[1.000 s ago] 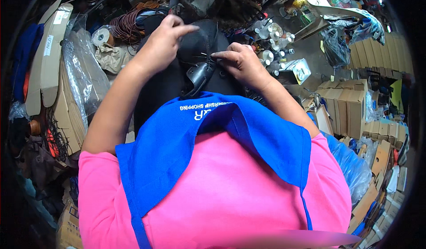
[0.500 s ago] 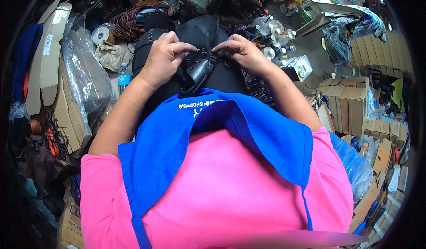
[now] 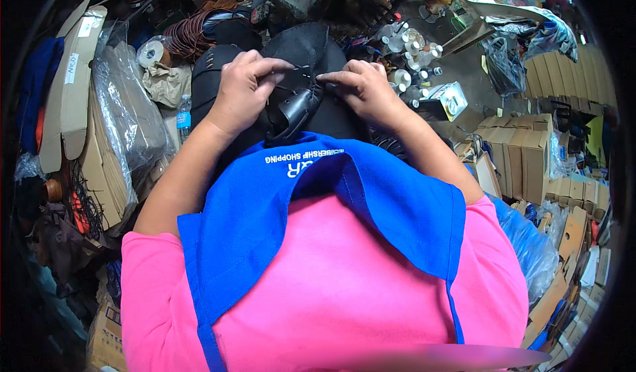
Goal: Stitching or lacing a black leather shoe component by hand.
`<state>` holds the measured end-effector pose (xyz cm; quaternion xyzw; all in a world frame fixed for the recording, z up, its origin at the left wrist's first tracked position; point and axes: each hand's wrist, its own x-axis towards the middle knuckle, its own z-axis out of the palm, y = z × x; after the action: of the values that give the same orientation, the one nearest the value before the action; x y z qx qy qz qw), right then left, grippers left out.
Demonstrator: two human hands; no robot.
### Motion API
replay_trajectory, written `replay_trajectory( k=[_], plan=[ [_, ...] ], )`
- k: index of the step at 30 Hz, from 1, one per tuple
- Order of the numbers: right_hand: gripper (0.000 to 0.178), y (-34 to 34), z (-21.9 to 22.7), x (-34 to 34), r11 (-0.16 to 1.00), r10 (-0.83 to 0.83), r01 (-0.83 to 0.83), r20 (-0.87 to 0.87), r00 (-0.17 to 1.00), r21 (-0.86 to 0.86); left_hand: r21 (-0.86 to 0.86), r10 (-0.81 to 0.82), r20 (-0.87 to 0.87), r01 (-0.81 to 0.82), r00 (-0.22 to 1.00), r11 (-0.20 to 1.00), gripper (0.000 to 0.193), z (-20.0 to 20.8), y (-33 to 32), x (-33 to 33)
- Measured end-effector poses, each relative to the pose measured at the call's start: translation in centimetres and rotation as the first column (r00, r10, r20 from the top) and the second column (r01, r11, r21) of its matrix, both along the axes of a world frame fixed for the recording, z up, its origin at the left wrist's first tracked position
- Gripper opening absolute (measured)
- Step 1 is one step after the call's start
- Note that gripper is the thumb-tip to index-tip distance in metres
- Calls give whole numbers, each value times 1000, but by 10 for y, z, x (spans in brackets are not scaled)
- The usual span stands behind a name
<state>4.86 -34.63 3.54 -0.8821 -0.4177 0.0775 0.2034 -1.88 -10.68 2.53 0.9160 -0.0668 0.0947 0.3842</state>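
In my lap lies a black shoe-like piece [image 3: 298,41], broad and dull at the far end. A smooth, shiny black leather part [image 3: 295,109] curves up at its near end. Over its left side is my left hand [image 3: 245,84], thumb and forefinger pinched together. A thin pale needle or thread end [image 3: 302,67] shows at those fingertips; which of the two, I cannot make out. Across from it, my right hand [image 3: 364,87] is closed at the piece's right edge, forefinger pointing left. Whatever its fingers grip is hidden against the black material.
Several plastic bottles [image 3: 411,47] and a light-coloured can [image 3: 450,102] stand on the floor to the right. At left are a spool [image 3: 152,53], a blue-labelled bottle [image 3: 183,117] and plastic-wrapped cardboard [image 3: 129,107]. Cardboard boxes [image 3: 513,153] are stacked at right. A blue apron [image 3: 245,233] covers my front.
My right hand has shifted slightly nearer and to the right. The pinched left hand stays almost in place. The thin pale thing between the hands appears at a different angle.
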Motion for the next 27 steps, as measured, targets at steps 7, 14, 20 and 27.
replay_trajectory(
  k=[7,14,20,27],
  plan=[
    [33,1,-8,29,990,10,49,-419,908,129,90,-87,-19,88,996,992,19,-13,5,17],
    [28,3,-8,33,988,9,67,-490,872,138,104,-90,-35,94,995,990,19,-19,5,19],
    [25,3,-10,35,983,48,47,-502,863,176,113,-88,-43,92,995,989,17,-22,6,21],
    [27,2,-19,40,974,80,64,-589,804,220,30,-140,-118,145,983,989,14,-27,5,31]
  ],
)
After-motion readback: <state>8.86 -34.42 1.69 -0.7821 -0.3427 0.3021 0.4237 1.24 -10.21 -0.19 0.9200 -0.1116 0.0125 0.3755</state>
